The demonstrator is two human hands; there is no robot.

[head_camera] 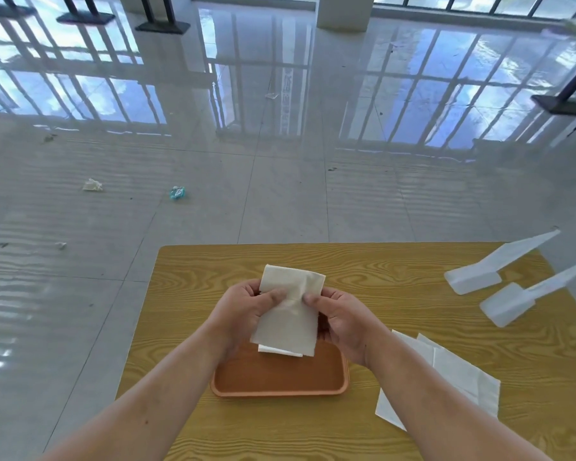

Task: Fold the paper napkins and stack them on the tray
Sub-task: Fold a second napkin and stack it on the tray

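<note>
I hold a white paper napkin (288, 314) above the far end of an orange tray (280, 377). My left hand (243, 311) pinches its left edge and my right hand (341, 319) pinches its right edge, thumbs on top. The napkin's far part bends upward at a crease between my thumbs. Under its near edge a folded white napkin (280, 351) lies in the tray, mostly hidden. A loose pile of unfolded napkins (459, 380) lies on the wooden table (396, 281) to the right of the tray, partly covered by my right forearm.
Two white plastic stands (499, 271) rest at the table's far right corner. The table's left edge runs close to the tray. Beyond the table lies a shiny tiled floor with scraps of litter (92, 185).
</note>
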